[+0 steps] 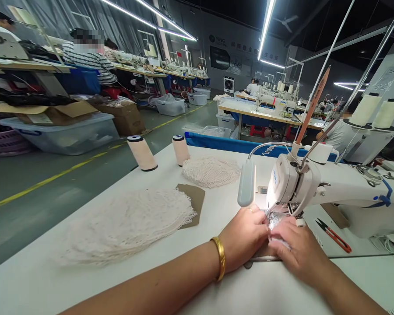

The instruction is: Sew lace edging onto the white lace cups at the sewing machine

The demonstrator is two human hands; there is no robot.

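Note:
Under the needle of a white sewing machine (pixel 331 181) lies a small piece of pale fabric (pixel 276 220), brightly lit by the lamp (pixel 246 183). My left hand (pixel 246 232), with a gold bangle at the wrist, presses on the left side of this piece, fingers bent and close to the presser foot. On the right side, my right hand (pixel 297 245) has its thumb and fingers closed on the fabric. Both hands partly hide the piece. A large stack of cream lace pieces (pixel 128 223) spreads left of my forearm, and a smaller lace pile (pixel 212 171) lies behind it.
Red-handled thread snips (pixel 335 236) rest right of my right hand. Two peach thread cones (pixel 142 154) stand at the table's far left edge. A brown card (pixel 193 205) sticks out under the lace. Other people sit at machines beyond the aisle, with plastic bins (pixel 68 131) alongside.

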